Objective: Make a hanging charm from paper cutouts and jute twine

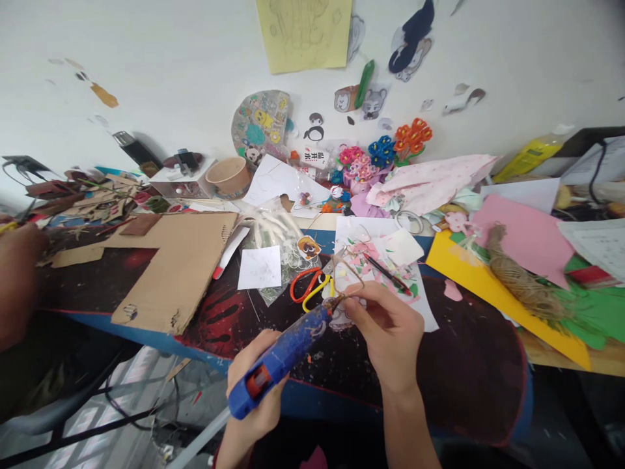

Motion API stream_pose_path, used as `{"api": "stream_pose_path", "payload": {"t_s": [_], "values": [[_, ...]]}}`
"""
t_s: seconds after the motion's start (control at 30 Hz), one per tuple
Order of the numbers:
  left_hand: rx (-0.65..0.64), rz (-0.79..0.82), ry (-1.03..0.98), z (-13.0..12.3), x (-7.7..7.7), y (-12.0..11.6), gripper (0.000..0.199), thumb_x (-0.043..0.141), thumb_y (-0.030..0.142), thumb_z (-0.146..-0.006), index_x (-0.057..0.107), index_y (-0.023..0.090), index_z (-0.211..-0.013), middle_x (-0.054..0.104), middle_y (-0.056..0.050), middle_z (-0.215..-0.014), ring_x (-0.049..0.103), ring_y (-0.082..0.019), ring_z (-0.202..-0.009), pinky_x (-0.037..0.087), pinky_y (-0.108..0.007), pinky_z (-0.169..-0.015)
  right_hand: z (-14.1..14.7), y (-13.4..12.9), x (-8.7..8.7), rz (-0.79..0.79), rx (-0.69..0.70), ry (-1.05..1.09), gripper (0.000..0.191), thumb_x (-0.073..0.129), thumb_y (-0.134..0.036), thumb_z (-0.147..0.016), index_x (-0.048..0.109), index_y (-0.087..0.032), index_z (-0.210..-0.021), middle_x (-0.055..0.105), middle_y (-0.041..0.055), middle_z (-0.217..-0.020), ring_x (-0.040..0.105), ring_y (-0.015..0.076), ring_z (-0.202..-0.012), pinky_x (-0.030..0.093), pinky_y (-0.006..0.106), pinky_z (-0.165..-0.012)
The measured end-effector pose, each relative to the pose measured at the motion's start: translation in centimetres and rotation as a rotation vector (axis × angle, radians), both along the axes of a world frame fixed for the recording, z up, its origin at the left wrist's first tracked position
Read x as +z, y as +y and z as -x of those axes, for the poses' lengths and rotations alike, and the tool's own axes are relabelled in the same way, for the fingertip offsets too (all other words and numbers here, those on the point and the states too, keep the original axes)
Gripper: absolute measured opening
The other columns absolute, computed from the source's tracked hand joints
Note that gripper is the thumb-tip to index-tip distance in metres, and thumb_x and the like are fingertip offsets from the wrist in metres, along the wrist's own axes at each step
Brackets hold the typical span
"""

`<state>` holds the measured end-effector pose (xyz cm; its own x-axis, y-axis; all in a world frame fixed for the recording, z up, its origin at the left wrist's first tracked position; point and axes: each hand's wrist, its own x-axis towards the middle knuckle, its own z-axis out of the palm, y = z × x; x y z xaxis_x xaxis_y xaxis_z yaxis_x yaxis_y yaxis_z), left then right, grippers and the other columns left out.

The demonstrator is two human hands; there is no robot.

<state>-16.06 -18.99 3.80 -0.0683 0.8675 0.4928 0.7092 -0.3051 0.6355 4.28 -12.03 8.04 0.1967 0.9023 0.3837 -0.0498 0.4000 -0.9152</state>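
Note:
My left hand [258, 384] is wrapped round a blue glue gun [288, 352], which points up and to the right. My right hand [388, 332] pinches a thin brown twine piece [349, 290] between thumb and fingers, right beside the gun's nozzle. Whether the nozzle touches the twine cannot be made out. Just beyond lie scissors with red handles [303, 285] and scissors with yellow handles [317, 293]. Behind my right hand a white sheet [424, 306] holds pink and green paper scraps and a dark pen [388, 273].
Cut cardboard [168, 260] lies to the left, with another person's hand [19, 280] at the far left. A twine bundle [522, 280] rests on yellow paper [463, 270] at the right. Crocheted flowers [381, 153] and a brown bowl [228, 177] stand near the wall.

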Motion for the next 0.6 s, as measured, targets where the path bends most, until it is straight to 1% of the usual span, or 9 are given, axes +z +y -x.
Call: {"api": "stream_pose_path", "payload": {"t_s": [0.13, 0.2, 0.27, 0.33, 0.4, 0.47, 0.53, 0.57, 0.6], "values": [[-0.128, -0.068, -0.001, -0.1, 0.9, 0.5, 0.02, 0.055, 0.029, -0.09, 0.062, 0.021, -0.108, 0.072, -0.003, -0.097, 0.071, -0.016, -0.085, 0.057, -0.025, -0.077, 0.0, 0.0, 0.0, -0.009, -0.034, -0.019, 0.019, 0.07, -0.009, -0.084, 0.073, -0.028, -0.088, 0.072, -0.0035, -0.083, 0.066, 0.0091, -0.079, 0.055, 0.017, -0.07], [-0.154, -0.142, 0.052, -0.2, 1.3, 0.7, 0.022, 0.054, 0.028, -0.089, 0.061, 0.02, -0.108, 0.07, -0.004, -0.095, 0.07, -0.017, -0.086, 0.057, -0.025, -0.077, 0.0, 0.1, -0.1, -0.007, -0.059, -0.024, 0.016, 0.071, -0.011, -0.083, 0.073, -0.027, -0.087, 0.072, -0.0022, -0.082, 0.067, 0.0108, -0.078, 0.055, 0.019, -0.069], [-0.155, -0.169, 0.088, -0.3, 1.6, 0.9, 0.023, 0.053, 0.027, -0.088, 0.06, 0.02, -0.109, 0.069, -0.003, -0.093, 0.069, -0.016, -0.082, 0.056, -0.024, -0.074, -0.1, 0.2, -0.3, 0.019, -0.08, -0.018, 0.011, 0.072, -0.014, -0.083, 0.074, -0.025, -0.085, 0.073, -0.0008, -0.081, 0.067, 0.0126, -0.077, 0.056, 0.022, -0.068], [-0.111, -0.144, 0.066, -0.2, 1.7, 1.0, 0.024, 0.052, 0.026, -0.088, 0.06, 0.021, -0.11, 0.068, -0.002, -0.091, 0.067, -0.014, -0.075, 0.053, -0.022, -0.066, -0.1, 0.3, -0.6, 0.065, -0.099, 0.01, 0.006, 0.073, -0.018, -0.082, 0.074, -0.024, -0.084, 0.073, 0.0002, -0.08, 0.067, 0.0136, -0.075, 0.055, 0.023, -0.067], [-0.015, -0.144, 0.049, 0.1, 1.4, 1.4, 0.023, 0.054, 0.025, -0.088, 0.061, 0.021, -0.109, 0.067, -0.001, -0.089, 0.064, -0.013, -0.07, 0.051, -0.022, -0.063, -0.3, 0.4, -1.0, 0.117, -0.103, 0.063, 0.003, 0.075, -0.022, -0.081, 0.075, -0.024, -0.083, 0.072, 0.0008, -0.078, 0.066, 0.0139, -0.072, 0.054, 0.024, -0.064], [0.112, -0.184, 0.105, 0.8, 0.8, 2.1, 0.023, 0.058, 0.025, -0.087, 0.061, 0.02, -0.109, 0.066, -0.002, -0.089, 0.064, -0.014, -0.072, 0.051, -0.024, -0.068, -0.4, 0.5, -1.4, 0.159, -0.088, 0.129, 0.003, 0.076, -0.024, -0.081, 0.076, -0.023, -0.084, 0.072, 0.0014, -0.077, 0.064, 0.0139, -0.07, 0.052, 0.025, -0.061], [0.239, -0.175, 0.218, 1.7, 0.1, 3.2, 0.026, 0.06, 0.024, -0.087, 0.06, 0.018, -0.112, 0.066, -0.003, -0.091, 0.065, -0.017, -0.078, 0.05, -0.026, -0.075, -0.6, 0.6, -1.7, 0.195, -0.059, 0.19, 0.006, 0.076, -0.026, -0.08, 0.076, -0.024, -0.086, 0.071, 0.0015, -0.077, 0.062, 0.0134, -0.068, 0.049, 0.025, -0.058], [0.289, -0.128, 0.296, 2.2, -0.3, 3.9, 0.028, 0.058, 0.024, -0.089, 0.059, 0.017, -0.116, 0.066, -0.005, -0.094, 0.065, -0.019, -0.084, 0.05, -0.028, -0.078, -0.7, 0.7, -1.8, 0.211, -0.044, 0.217, 0.007, 0.076, -0.026, -0.081, 0.076, -0.024, -0.087, 0.07, 0.0013, -0.076, 0.06, 0.0128, -0.067, 0.048, 0.024, -0.057], [0.308, -0.058, 0.382, 2.7, -0.7, 4.6, 0.03, 0.054, 0.025, -0.092, 0.057, 0.016, -0.12, 0.066, -0.007, -0.099, 0.065, -0.021, -0.091, 0.049, -0.03, -0.082, -0.9, 0.7, -1.9, 0.225, -0.033, 0.24, 0.007, 0.076, -0.027, -0.081, 0.076, -0.024, -0.088, 0.07, 0.001, -0.076, 0.059, 0.0122, -0.066, 0.046, 0.024, -0.055]]}}
